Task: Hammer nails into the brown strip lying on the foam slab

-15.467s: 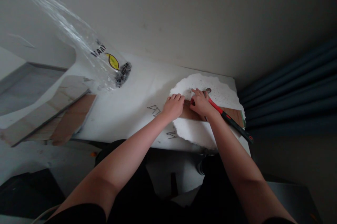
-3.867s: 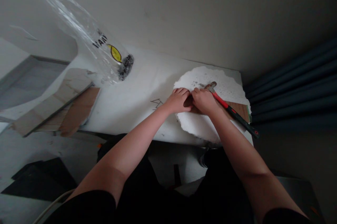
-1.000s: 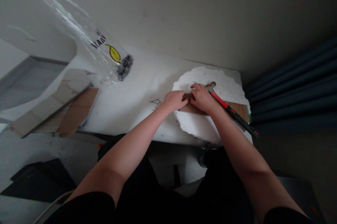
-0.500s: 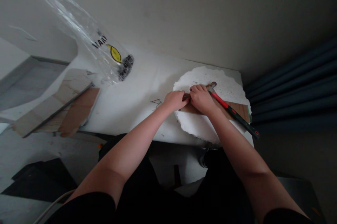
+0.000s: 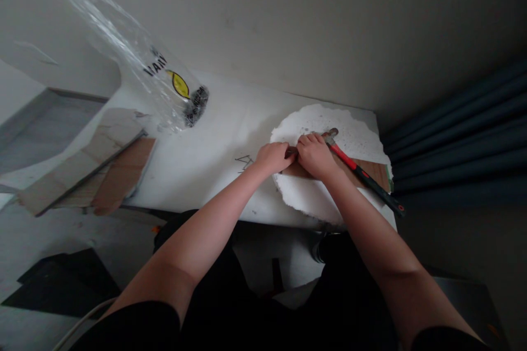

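Note:
My left hand (image 5: 273, 157) and my right hand (image 5: 315, 155) come together over the left end of a brown wooden board (image 5: 375, 173). Both are closed on a small dark brown piece (image 5: 291, 151) between them, too covered by the fingers to name its kind. The board lies on a rough-edged white slab (image 5: 313, 195). A hammer (image 5: 349, 161) with a red and black handle rests across the board, its head just beyond my right hand. Several thin nails (image 5: 244, 162) lie on the white table to the left of my left hand.
A clear plastic bag (image 5: 164, 76) with a yellow print stands at the back left of the white table (image 5: 197, 159). Broken boards (image 5: 123, 175) overhang its left front edge. A dark blue curtain (image 5: 461, 137) hangs at the right, and a wall rises behind.
Hardly anything differs. Both hands keep their place and hold, and the hammer, board and nails lie where they were.

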Demonstrator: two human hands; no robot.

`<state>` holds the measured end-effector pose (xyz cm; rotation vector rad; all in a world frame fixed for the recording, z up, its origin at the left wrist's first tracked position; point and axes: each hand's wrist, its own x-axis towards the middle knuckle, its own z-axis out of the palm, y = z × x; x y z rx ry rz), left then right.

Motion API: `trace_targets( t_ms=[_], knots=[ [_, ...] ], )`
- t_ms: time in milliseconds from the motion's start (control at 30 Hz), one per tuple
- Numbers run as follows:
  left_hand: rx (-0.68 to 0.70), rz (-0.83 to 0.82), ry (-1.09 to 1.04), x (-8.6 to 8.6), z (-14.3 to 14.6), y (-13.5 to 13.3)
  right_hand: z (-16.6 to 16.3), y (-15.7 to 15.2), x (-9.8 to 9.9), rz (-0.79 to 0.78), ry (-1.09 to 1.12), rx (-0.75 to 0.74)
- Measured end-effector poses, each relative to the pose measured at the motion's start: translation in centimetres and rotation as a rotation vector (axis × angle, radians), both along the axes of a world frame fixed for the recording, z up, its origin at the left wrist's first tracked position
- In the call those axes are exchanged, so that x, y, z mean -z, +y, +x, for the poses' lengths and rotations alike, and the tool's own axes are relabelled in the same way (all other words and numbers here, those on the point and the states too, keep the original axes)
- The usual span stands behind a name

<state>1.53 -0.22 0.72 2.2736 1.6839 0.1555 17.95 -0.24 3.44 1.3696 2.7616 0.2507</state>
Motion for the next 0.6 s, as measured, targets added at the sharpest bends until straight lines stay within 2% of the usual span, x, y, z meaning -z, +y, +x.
trace_targets(
  t_ms=[600],
  knots=[
    [-0.004,-0.006,-0.021,0.01,-0.07,0.05,-0.42,-0.29,-0.16,0.006,-0.013,0.017]
  ],
)
